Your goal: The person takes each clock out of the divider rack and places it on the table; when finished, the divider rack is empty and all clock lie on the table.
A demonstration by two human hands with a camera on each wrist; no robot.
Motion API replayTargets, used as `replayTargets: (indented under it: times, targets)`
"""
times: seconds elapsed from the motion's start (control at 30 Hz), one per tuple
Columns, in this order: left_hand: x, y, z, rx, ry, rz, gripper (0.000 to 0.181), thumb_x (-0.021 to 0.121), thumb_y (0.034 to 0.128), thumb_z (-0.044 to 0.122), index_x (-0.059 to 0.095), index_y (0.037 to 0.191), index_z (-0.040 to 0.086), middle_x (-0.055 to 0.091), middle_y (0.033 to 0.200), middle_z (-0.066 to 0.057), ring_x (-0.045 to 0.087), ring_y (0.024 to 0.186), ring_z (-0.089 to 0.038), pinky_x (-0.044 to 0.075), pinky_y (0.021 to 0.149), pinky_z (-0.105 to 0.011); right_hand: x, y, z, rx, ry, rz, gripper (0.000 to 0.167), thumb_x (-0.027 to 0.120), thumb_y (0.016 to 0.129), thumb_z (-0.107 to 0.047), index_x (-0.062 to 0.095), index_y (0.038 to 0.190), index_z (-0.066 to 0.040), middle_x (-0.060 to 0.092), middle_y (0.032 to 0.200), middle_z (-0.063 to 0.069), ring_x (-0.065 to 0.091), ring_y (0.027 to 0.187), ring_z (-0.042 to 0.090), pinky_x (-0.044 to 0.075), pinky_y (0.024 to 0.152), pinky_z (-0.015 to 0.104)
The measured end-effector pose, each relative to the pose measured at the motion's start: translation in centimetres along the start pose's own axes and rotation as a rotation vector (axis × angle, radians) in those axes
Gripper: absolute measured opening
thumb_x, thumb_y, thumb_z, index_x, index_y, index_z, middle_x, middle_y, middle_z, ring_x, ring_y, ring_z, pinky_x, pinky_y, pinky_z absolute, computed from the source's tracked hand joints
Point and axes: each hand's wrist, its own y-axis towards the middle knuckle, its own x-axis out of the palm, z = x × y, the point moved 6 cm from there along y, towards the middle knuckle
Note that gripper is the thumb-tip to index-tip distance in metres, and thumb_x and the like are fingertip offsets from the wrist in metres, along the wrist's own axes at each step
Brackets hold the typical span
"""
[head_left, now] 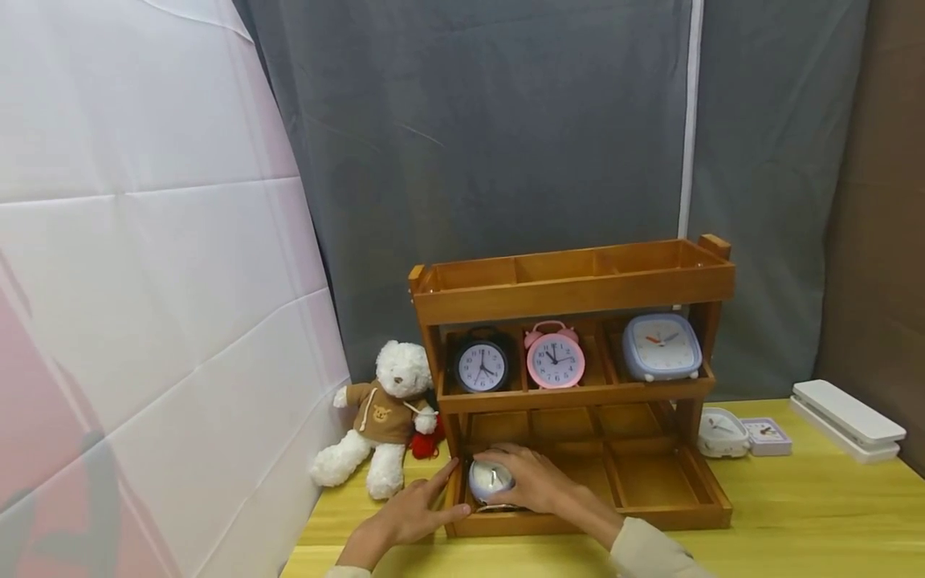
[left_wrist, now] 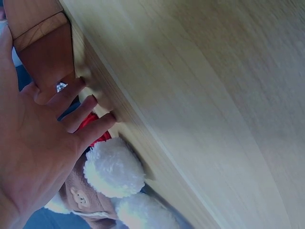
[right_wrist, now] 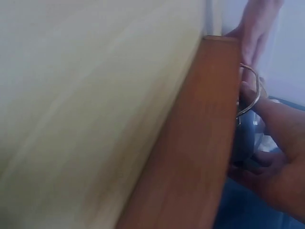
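Observation:
A small round alarm clock [head_left: 486,482] with a pale face sits in the front left compartment of the wooden rack [head_left: 549,523]. Its wire handle [right_wrist: 258,90] juts out at the front, over the rack's front board. My right hand [head_left: 533,480] grips the clock from above and the right, fingers behind it and thumb in front. At the rack's left front corner, my left hand [head_left: 410,514] has its fingers spread along the outer side and its thumb reaching toward the clock. In the left wrist view, that hand's fingertips [left_wrist: 114,117] reach down to the table.
The middle shelf carries a black clock [head_left: 482,366], a pink clock [head_left: 555,360] and a blue clock [head_left: 662,347]. A white teddy bear [head_left: 383,417] sits left of the rack. To the right are a white clock [head_left: 723,432], a lilac clock [head_left: 766,437] and a white flat object [head_left: 847,419].

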Motion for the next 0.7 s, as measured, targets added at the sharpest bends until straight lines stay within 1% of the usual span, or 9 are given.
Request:
replayTargets:
  times: [0.13, 0.2, 0.3, 0.43, 0.53, 0.6, 0.7]
  targets:
    - [0.1, 0.0, 0.0, -0.007, -0.005, 0.000, 0.085, 0.056, 0.0974, 0.068, 0.028, 0.166, 0.027, 0.052, 0.150, -0.026, 0.051, 0.132, -0.055, 0.042, 0.101, -0.074, -1.4, -0.5, -0.2, -0.028, 0.002, 0.063, 0.064, 0.086, 0.088, -0.032, 0.062, 0.145, -0.016, 0.061, 0.144, 0.012, 0.061, 0.128, 0.030, 0.057, 0.098, 0.042]
    - [0.0, -0.1, 0.0, -0.005, -0.007, 0.002, 0.085, 0.057, 0.0976, 0.068, 0.028, 0.166, 0.026, 0.052, 0.150, -0.026, 0.051, 0.132, -0.055, 0.042, 0.102, -0.073, -2.2, -0.8, -0.4, -0.032, 0.001, 0.075, 0.064, 0.086, 0.087, -0.032, 0.062, 0.145, -0.018, 0.061, 0.144, 0.010, 0.062, 0.127, 0.029, 0.057, 0.097, 0.041]
    - [-0.1, 0.0, 0.1, -0.003, -0.012, 0.002, 0.085, 0.057, 0.0976, 0.067, 0.029, 0.166, 0.025, 0.053, 0.150, -0.024, 0.051, 0.132, -0.055, 0.042, 0.103, -0.073, -3.5, -1.6, -0.7, -0.021, -0.003, 0.076, 0.065, 0.086, 0.087, -0.034, 0.062, 0.146, -0.019, 0.060, 0.145, 0.012, 0.063, 0.126, 0.030, 0.058, 0.096, 0.044]
    - [-0.1, 0.2, 0.1, 0.002, -0.016, 0.003, 0.085, 0.058, 0.0973, 0.067, 0.030, 0.166, 0.025, 0.053, 0.151, -0.024, 0.050, 0.133, -0.055, 0.042, 0.103, -0.072, -5.0, -3.1, -0.6, -0.006, 0.001, 0.090, 0.064, 0.085, 0.088, -0.036, 0.062, 0.145, -0.020, 0.058, 0.147, 0.015, 0.063, 0.126, 0.033, 0.058, 0.094, 0.047]
    - [0.1, 0.3, 0.0, 0.000, -0.016, 0.006, 0.085, 0.058, 0.0972, 0.067, 0.030, 0.166, 0.025, 0.052, 0.151, -0.025, 0.050, 0.133, -0.055, 0.042, 0.103, -0.073, -6.0, -4.4, -0.2, 0.001, 0.001, 0.107, 0.064, 0.084, 0.088, -0.038, 0.063, 0.145, -0.022, 0.059, 0.146, 0.015, 0.063, 0.125, 0.033, 0.059, 0.092, 0.047]
    - [0.1, 0.3, -0.1, -0.008, -0.018, 0.006, 0.085, 0.058, 0.0970, 0.067, 0.031, 0.166, 0.025, 0.052, 0.151, -0.025, 0.050, 0.133, -0.055, 0.041, 0.103, -0.073, -6.8, -5.1, 0.0, 0.007, -0.013, 0.117, 0.063, 0.083, 0.088, -0.041, 0.062, 0.145, -0.025, 0.059, 0.145, 0.015, 0.063, 0.125, 0.034, 0.059, 0.091, 0.048]
    - [0.1, 0.4, -0.3, -0.020, -0.024, 0.005, 0.085, 0.058, 0.0969, 0.068, 0.030, 0.166, 0.027, 0.051, 0.151, -0.026, 0.048, 0.134, -0.056, 0.040, 0.102, -0.075, -8.0, -6.2, 0.5, 0.024, -0.034, 0.122, 0.063, 0.082, 0.088, -0.045, 0.063, 0.145, -0.025, 0.060, 0.145, 0.013, 0.063, 0.126, 0.034, 0.059, 0.091, 0.050]
